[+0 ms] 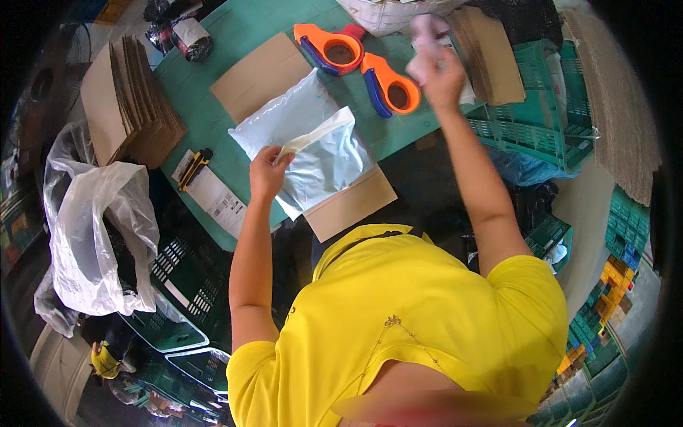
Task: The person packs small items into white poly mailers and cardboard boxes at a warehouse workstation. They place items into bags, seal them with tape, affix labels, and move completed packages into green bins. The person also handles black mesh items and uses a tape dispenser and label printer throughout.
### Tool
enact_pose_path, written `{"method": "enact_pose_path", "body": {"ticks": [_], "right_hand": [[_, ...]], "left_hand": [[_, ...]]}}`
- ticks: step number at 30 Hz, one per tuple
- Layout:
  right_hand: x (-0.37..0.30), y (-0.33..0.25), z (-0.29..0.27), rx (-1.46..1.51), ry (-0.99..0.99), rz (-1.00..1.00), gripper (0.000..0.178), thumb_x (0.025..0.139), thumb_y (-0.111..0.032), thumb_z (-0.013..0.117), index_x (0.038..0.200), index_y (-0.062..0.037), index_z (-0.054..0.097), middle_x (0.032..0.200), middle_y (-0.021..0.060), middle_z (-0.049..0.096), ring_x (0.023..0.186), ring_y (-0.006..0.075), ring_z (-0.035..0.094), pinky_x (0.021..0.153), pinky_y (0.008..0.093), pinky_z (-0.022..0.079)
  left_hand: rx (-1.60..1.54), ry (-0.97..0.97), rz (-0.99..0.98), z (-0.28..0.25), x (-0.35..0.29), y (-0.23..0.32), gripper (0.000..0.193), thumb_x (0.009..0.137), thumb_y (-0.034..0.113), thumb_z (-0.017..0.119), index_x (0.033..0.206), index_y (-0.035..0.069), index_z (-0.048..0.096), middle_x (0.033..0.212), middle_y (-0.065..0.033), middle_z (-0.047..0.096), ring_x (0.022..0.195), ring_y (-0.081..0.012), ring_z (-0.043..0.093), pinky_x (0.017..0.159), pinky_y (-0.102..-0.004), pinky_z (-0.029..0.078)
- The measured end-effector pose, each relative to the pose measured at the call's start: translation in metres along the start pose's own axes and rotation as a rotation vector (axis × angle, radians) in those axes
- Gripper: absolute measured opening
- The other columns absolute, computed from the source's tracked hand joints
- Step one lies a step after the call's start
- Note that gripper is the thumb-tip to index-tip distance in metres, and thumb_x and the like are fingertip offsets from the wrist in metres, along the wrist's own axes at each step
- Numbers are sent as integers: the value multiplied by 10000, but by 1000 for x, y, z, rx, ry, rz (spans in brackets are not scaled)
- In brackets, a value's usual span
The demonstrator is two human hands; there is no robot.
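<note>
A pale blue-grey plastic bag [288,114] lies on a flat piece of cardboard [352,206] in front of me. My left hand [269,172] pinches the bag's near left edge, at the end of a cream strip [321,132] that runs across it. Up and to the right, my right hand [445,78] is raised with its fingers closed on a soft-looking pinkish thing [427,43], which is blurred by motion. Two orange and blue tape dispensers [340,54] [400,95] lie between the bag and that hand.
Under all this is a green table [235,25]. A yellow and black cutter [194,169] rests on white labels [228,208] at its left. Folded cardboard stacks [128,99] [491,57] stand on both sides. A clear plastic sack [92,235] hangs at left; green crates [526,132] stand at right.
</note>
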State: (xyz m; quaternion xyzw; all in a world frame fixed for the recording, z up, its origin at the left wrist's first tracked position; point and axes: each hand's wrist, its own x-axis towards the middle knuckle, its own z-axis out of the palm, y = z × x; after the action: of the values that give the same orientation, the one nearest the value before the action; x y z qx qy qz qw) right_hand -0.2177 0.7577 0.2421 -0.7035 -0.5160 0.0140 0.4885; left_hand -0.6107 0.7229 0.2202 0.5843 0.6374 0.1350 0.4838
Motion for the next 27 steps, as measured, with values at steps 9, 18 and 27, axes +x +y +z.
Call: {"method": "enact_pose_path", "body": {"ticks": [9,18,27], "right_hand": [[-66,-118,35,-1,-1503,-393,318,848,-375,676,932,-70,644,956,178,679,934,395,649,805,477,500],[-98,-112,53,-35,-778,-568,333,913,-336,598,1160,-121,663,1185,146,652,1130,329,595,993,458,442],[-51,-74,66,-140,-565,-50,353,948,-294,509,844,6,663,882,261,663,826,443,634,709,532,505]], "left_hand": [[-97,93,97,-3,-37,17,105,834,25,719,938,21,731,791,-80,699,701,-111,602,638,-290,470],[297,319,508,6,-20,-3,127,794,63,724,887,22,648,1234,-119,651,1196,-367,550,988,-464,443],[240,196,282,-5,-31,2,110,767,78,741,866,52,698,958,-78,677,936,-291,645,777,-403,511]]}}
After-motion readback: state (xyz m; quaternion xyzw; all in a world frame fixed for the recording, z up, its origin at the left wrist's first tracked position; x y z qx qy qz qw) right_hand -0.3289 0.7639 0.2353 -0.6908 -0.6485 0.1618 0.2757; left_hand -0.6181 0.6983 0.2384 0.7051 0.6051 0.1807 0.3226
